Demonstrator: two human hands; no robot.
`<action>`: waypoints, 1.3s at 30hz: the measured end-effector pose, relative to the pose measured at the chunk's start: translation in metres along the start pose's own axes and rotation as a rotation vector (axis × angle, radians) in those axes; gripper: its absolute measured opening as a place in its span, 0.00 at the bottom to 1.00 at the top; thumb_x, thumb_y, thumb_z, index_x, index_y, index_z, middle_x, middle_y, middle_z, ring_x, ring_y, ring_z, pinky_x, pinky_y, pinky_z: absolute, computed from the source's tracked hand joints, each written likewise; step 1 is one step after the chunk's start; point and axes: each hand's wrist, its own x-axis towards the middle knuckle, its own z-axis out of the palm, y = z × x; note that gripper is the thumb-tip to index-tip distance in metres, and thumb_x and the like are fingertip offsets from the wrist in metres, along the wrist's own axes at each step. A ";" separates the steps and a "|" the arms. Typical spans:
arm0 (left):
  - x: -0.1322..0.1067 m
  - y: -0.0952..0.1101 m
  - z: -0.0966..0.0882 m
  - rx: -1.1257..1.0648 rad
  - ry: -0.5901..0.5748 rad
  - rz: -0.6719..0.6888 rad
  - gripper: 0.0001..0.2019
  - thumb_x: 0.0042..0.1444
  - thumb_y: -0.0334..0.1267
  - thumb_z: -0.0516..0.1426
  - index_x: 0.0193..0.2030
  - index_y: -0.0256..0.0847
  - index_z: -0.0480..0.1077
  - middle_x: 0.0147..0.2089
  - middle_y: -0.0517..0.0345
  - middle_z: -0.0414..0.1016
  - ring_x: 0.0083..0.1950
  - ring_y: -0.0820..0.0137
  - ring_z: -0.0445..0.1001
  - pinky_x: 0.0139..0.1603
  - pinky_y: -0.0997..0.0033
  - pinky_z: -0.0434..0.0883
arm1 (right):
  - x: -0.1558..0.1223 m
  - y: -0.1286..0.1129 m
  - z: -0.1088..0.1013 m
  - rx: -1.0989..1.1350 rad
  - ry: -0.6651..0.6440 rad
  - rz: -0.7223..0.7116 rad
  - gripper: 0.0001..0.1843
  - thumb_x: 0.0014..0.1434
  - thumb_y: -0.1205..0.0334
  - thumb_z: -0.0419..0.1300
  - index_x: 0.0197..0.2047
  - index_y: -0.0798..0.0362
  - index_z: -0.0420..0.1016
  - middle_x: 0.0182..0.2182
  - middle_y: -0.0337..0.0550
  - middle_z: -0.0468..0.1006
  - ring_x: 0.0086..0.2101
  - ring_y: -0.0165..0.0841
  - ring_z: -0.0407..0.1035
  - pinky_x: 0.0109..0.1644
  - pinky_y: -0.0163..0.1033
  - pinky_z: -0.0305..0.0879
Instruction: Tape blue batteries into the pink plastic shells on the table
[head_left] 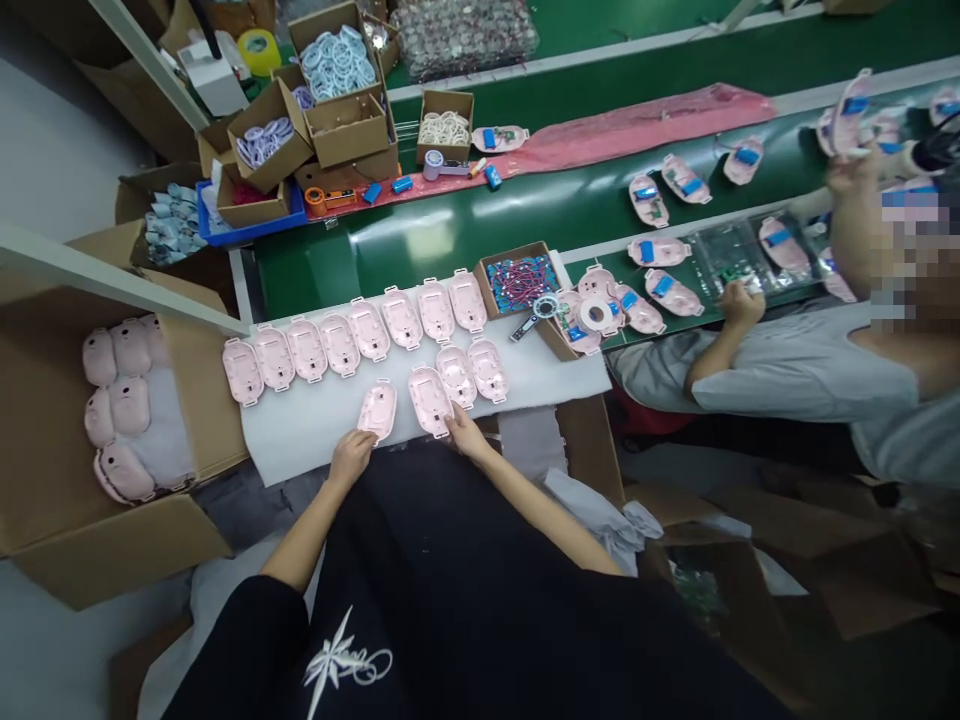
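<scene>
On a white foam sheet (300, 430) lie two rows of pink plastic shells, open side up. My left hand (351, 455) pinches the near edge of one pink shell (377, 410) at the sheet's front. My right hand (463, 432) touches the near end of another pink shell (430, 398), fingers closed on its rim. The back row of several shells (352, 335) runs from left to right along the sheet's far edge. Two more shells (474, 370) lie in the front row to the right of my right hand.
A cardboard box (60, 540) at my left holds pink shells (120, 400). A small box of blue and red parts (520, 280) and a tape roll (596, 313) sit right of the sheet. A co-worker's hand (739, 302) works at the green conveyor (465, 225). Boxes of white rings (337, 62) stand behind.
</scene>
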 end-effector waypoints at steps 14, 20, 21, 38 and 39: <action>0.007 -0.054 0.005 0.266 -0.013 -0.466 0.35 0.61 0.44 0.56 0.74 0.36 0.60 0.79 0.44 0.55 0.79 0.38 0.44 0.77 0.33 0.47 | 0.042 0.020 0.039 -0.124 0.128 0.111 0.40 0.68 0.61 0.55 0.77 0.61 0.44 0.29 0.40 0.75 0.28 0.38 0.70 0.41 0.45 0.72; 0.046 -0.023 0.037 0.281 -0.041 -0.537 0.41 0.63 0.53 0.56 0.78 0.35 0.51 0.81 0.38 0.45 0.80 0.32 0.36 0.72 0.29 0.57 | 0.045 0.013 0.040 -0.233 0.182 0.095 0.33 0.68 0.62 0.52 0.73 0.60 0.53 0.35 0.44 0.77 0.33 0.38 0.76 0.47 0.44 0.73; 0.052 -0.020 0.041 0.280 -0.059 -0.518 0.41 0.63 0.53 0.56 0.78 0.36 0.51 0.81 0.38 0.45 0.79 0.32 0.37 0.71 0.29 0.59 | 0.046 0.012 0.040 -0.245 0.195 0.093 0.32 0.68 0.62 0.52 0.73 0.59 0.54 0.36 0.44 0.78 0.33 0.38 0.76 0.48 0.44 0.73; 0.137 0.009 0.061 0.234 -0.161 -0.232 0.39 0.61 0.44 0.59 0.77 0.43 0.55 0.81 0.48 0.49 0.82 0.42 0.38 0.77 0.39 0.52 | 0.057 0.018 0.039 -0.168 0.280 0.079 0.15 0.69 0.53 0.53 0.53 0.52 0.66 0.32 0.40 0.77 0.35 0.39 0.78 0.44 0.41 0.74; 0.138 0.010 0.059 0.228 -0.159 -0.230 0.38 0.60 0.44 0.59 0.77 0.42 0.56 0.81 0.47 0.49 0.82 0.42 0.38 0.78 0.39 0.52 | 0.058 0.015 0.039 -0.182 0.274 0.082 0.14 0.69 0.53 0.54 0.52 0.52 0.66 0.32 0.40 0.78 0.35 0.38 0.78 0.44 0.41 0.73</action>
